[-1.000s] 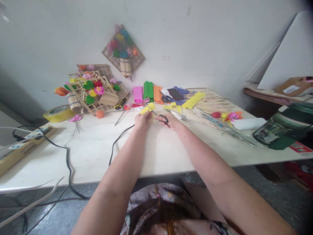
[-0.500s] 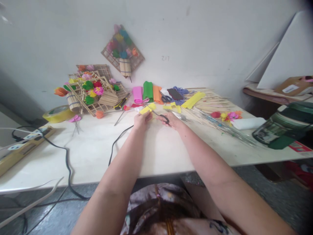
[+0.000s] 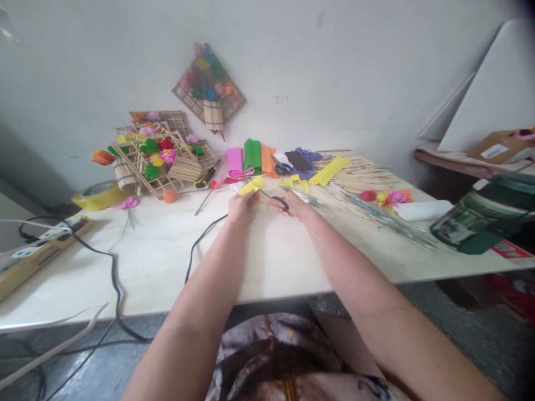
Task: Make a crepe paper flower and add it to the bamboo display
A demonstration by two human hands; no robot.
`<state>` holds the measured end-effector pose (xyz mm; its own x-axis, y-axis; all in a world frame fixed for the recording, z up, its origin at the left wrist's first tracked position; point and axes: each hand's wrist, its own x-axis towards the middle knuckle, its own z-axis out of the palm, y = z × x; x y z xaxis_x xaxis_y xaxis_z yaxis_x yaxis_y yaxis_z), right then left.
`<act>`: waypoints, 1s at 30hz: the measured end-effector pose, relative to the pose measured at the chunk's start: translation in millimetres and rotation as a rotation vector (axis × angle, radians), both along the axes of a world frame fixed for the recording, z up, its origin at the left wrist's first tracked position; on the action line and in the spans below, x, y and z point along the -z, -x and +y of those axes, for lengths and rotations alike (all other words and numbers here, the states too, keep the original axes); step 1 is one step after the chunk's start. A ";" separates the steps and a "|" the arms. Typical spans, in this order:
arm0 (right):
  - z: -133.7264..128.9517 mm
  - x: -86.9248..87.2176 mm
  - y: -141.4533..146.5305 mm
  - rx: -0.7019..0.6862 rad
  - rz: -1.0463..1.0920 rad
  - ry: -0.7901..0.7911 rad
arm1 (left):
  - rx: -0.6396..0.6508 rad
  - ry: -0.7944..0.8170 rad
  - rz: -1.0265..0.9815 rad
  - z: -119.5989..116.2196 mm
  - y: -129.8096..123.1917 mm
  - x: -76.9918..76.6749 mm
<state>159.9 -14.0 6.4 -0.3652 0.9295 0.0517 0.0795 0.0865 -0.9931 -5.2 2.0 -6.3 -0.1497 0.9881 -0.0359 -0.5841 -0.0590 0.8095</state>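
Note:
My left hand (image 3: 243,205) is closed on a piece of yellow crepe paper (image 3: 253,185), held up just above the table. In my right hand (image 3: 296,206) is a pair of scissors (image 3: 281,203) with dark handles; its blades reach left to the paper's edge. My fingers partly hide both the paper and the scissor loops. Behind the hands lie yellow paper scraps (image 3: 295,182) and a longer yellow strip (image 3: 330,171). Rolls of pink paper (image 3: 234,162), green paper (image 3: 252,157) and orange paper (image 3: 268,161) stand at the back.
To the left are bamboo lattice frames with paper flowers (image 3: 167,156), yellow tape (image 3: 100,195) and a power strip (image 3: 45,245) with cords. Thin sticks (image 3: 355,175), wires (image 3: 376,217) and a green bottle (image 3: 480,214) occupy the right. A cord (image 3: 193,250) runs beside my left forearm.
Hardly anything differs. The view has shifted very slightly; both hands keep their hold on the paper and the scissors in nearly the same place.

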 end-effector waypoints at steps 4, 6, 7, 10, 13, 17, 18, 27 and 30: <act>-1.1 -1.9 1.2 0.009 0.005 0.011 | 0.000 -0.006 -0.013 0.6 -0.5 0.8; -2.4 -3.5 2.4 0.023 0.000 0.025 | 0.000 -0.007 -0.014 1.0 -0.7 1.3; -2.9 -4.2 3.0 0.028 -0.002 0.030 | -0.002 -0.010 -0.016 1.3 -0.8 1.5; -2.6 -4.4 4.5 0.038 0.008 0.039 | -0.008 -0.018 -0.026 2.0 -1.1 2.3; -0.1 -2.1 4.8 0.043 0.025 0.046 | -0.013 -0.017 -0.031 2.6 -1.1 3.0; 2.2 0.3 5.1 0.055 0.015 0.045 | -0.018 -0.006 -0.039 2.2 -1.6 3.2; 2.2 0.4 5.5 0.061 0.015 0.044 | -0.023 -0.006 -0.041 1.8 -1.9 3.2; 1.7 0.9 6.6 0.057 -0.001 0.043 | -0.038 0.003 -0.064 -0.2 -4.1 1.7; -0.2 -1.1 6.6 0.057 -0.006 0.043 | -0.036 0.013 -0.081 -0.9 -4.6 0.4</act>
<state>153.3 -14.2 7.5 -0.3122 0.9500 0.0093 0.0888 0.0389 -0.9953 -0.5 1.2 -6.7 -0.1814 0.9815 -0.0619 -0.6457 -0.0714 0.7602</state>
